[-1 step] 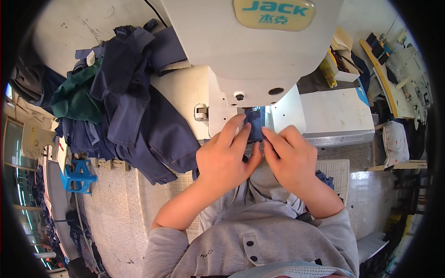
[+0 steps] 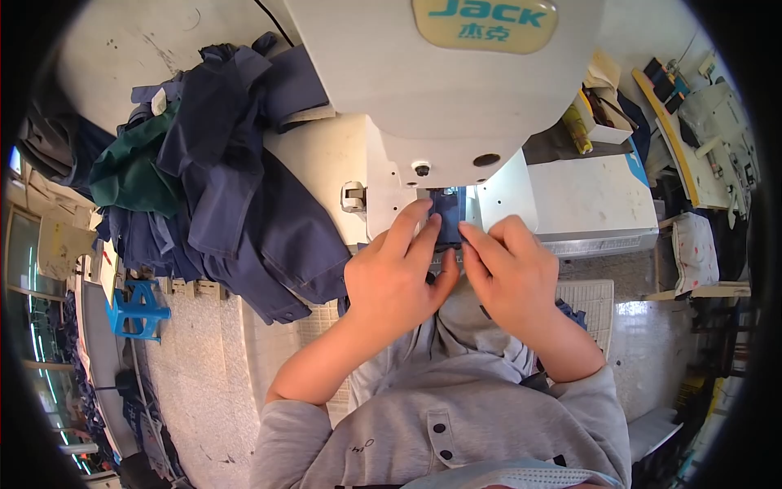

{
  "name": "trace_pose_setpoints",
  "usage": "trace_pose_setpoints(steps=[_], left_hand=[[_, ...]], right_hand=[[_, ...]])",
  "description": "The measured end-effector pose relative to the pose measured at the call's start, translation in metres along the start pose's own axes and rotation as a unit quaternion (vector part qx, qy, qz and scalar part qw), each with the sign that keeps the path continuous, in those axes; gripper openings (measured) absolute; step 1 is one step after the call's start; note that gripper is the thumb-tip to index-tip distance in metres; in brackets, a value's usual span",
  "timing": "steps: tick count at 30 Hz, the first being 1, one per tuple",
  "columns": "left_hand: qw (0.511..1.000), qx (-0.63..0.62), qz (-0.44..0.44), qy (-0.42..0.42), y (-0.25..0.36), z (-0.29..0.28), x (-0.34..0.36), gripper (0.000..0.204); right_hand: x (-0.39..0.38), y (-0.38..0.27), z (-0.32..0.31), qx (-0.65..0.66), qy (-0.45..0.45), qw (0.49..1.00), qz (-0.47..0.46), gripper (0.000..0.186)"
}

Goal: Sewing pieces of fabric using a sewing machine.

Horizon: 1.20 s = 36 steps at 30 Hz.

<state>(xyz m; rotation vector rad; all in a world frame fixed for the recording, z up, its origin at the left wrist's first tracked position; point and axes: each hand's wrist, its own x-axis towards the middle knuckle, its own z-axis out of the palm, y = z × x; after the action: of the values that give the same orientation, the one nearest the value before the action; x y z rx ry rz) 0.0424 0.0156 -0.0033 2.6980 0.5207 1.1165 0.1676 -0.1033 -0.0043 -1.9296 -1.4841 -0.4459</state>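
Observation:
A small dark blue piece of cloth (image 2: 449,222) lies under the head of a white sewing machine (image 2: 440,106), at the lit needle area. My left hand (image 2: 389,281) grips its left side, with fingertips pressed on top and the thumb by the near edge. My right hand (image 2: 519,281) pinches its right near corner between thumb and forefinger, the other fingers curled. The fingertips under the cloth's edge are partly hidden. The needle itself cannot be made out.
Dark blue garments (image 2: 236,171) and a green cloth (image 2: 137,163) are heaped left of the machine. An open box of tools (image 2: 607,122) stands at the far right of the machine bed (image 2: 590,196). A blue stool (image 2: 137,310) is on the floor at left.
My right hand has shifted very slightly away from me at the cloth's edge. My left hand and the cloth look almost unmoved.

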Motion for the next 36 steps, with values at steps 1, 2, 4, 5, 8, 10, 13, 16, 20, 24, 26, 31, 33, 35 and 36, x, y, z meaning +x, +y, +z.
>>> trace_pose_setpoints(steps=[1, 2, 4, 5, 8, 10, 13, 16, 20, 24, 26, 31, 33, 35, 36], left_hand=[[1.0, 0.007, 0.003, -0.004, -0.002, 0.0, 0.0, 0.033], [1.0, 0.014, 0.006, -0.008, -0.004, 0.001, 0.0, 0.034], [1.0, 0.017, 0.014, 0.005, -0.007, 0.005, -0.001, 0.034], [0.999, 0.02, 0.025, 0.019, -0.008, 0.007, -0.002, 0.034], [0.999, 0.019, 0.018, 0.022, -0.007, 0.009, -0.002, 0.033], [1.0, 0.019, 0.012, 0.017, -0.006, 0.009, -0.003, 0.032], [1.0, 0.02, 0.006, 0.016, -0.003, 0.008, -0.001, 0.031], [0.999, 0.017, 0.012, 0.024, -0.005, 0.01, -0.001, 0.029], [0.999, 0.013, 0.023, 0.03, -0.006, 0.012, 0.0, 0.028], [0.999, 0.009, 0.027, 0.04, -0.008, 0.014, -0.001, 0.029], [0.999, 0.007, 0.03, 0.041, -0.008, 0.014, -0.002, 0.029], [0.999, 0.004, 0.023, 0.034, -0.006, 0.012, -0.003, 0.029], [0.999, 0.004, 0.023, 0.036, -0.006, 0.012, -0.003, 0.029], [0.999, 0.007, 0.021, 0.036, -0.005, 0.012, -0.002, 0.029], [0.999, 0.007, 0.021, 0.037, -0.005, 0.012, -0.002, 0.029]], right_hand=[[0.003, 0.002, 0.0, 0.0, -0.002, 1.0, 0.0, 0.025], [0.005, 0.003, 0.001, 0.001, -0.004, 1.0, -0.002, 0.024], [0.008, 0.008, 0.003, 0.004, -0.009, 1.0, -0.003, 0.023], [0.008, 0.011, 0.005, 0.01, 0.012, 1.0, -0.026, 0.023], [0.009, 0.018, 0.007, 0.019, 0.025, 0.998, -0.06, 0.022], [0.01, 0.023, 0.007, 0.024, 0.016, 0.997, -0.068, 0.021], [0.01, 0.029, 0.008, 0.034, 0.008, 0.996, -0.082, 0.02], [0.011, 0.032, 0.008, 0.042, 0.011, 0.995, -0.088, 0.02], [0.011, 0.035, 0.009, 0.053, 0.013, 0.994, -0.095, 0.019], [0.011, 0.034, 0.007, 0.052, 0.014, 0.993, -0.101, 0.019], [0.01, 0.035, 0.007, 0.054, 0.013, 0.993, -0.103, 0.02], [0.009, 0.036, 0.007, 0.056, 0.011, 0.993, -0.108, 0.02], [0.01, 0.036, 0.009, 0.058, 0.014, 0.992, -0.109, 0.02], [0.01, 0.036, 0.007, 0.057, 0.01, 0.993, -0.107, 0.021], [0.01, 0.037, 0.007, 0.055, 0.006, 0.993, -0.105, 0.021]])
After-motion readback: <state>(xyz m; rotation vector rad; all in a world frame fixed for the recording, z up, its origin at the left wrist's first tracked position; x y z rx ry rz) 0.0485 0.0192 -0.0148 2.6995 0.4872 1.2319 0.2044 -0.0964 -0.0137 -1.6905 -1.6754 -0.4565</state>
